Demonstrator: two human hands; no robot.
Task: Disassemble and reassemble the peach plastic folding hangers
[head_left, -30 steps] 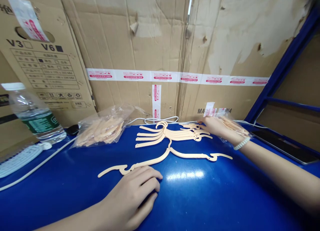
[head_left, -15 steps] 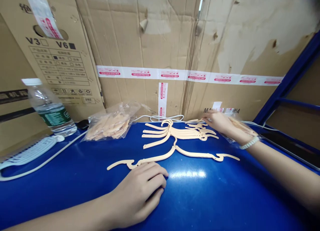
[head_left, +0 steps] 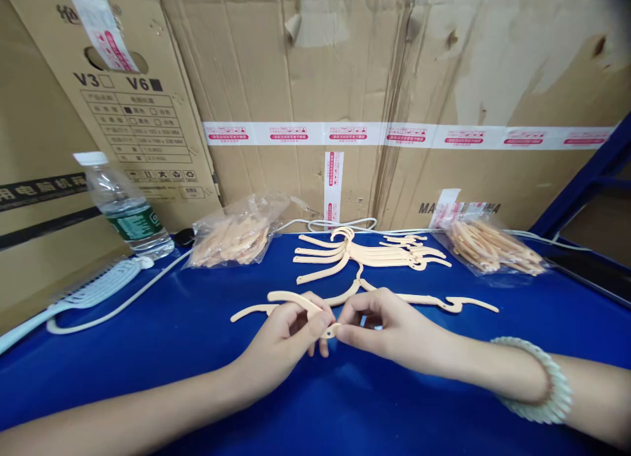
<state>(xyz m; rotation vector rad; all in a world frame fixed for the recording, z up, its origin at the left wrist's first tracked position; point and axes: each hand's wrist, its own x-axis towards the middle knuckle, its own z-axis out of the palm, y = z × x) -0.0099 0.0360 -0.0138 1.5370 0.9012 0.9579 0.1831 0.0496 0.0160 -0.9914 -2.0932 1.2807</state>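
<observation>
My left hand [head_left: 290,334] is closed around a beige curved hanger piece [head_left: 292,298], whose long end sticks out over the knuckles. Between both hands shows a rounded beige end with a hole [head_left: 329,332]. Thumb and finger of my right hand [head_left: 382,324] pinch at its edge; whether it belongs to the same piece or a separate one, I cannot tell. Just behind the hands lies a folding hanger [head_left: 419,299], its arms spread and partly covered by my fingers. Farther back, several beige hanger pieces [head_left: 377,255] lie stacked, with smaller hook-shaped pieces [head_left: 404,240] beside them.
Clear plastic bags of beige pieces lie at left [head_left: 231,240] and right [head_left: 493,247] on the blue table [head_left: 374,410]. A water bottle [head_left: 131,213], pale blue hairbrush [head_left: 98,288] and white cable [head_left: 123,311] are at left. Cardboard [head_left: 296,81] stands behind.
My right hand has come back from the small pieces to the middle, meeting my left hand. My left hand has lifted off the table, and both now hold a beige piece. The view has shifted slightly.
</observation>
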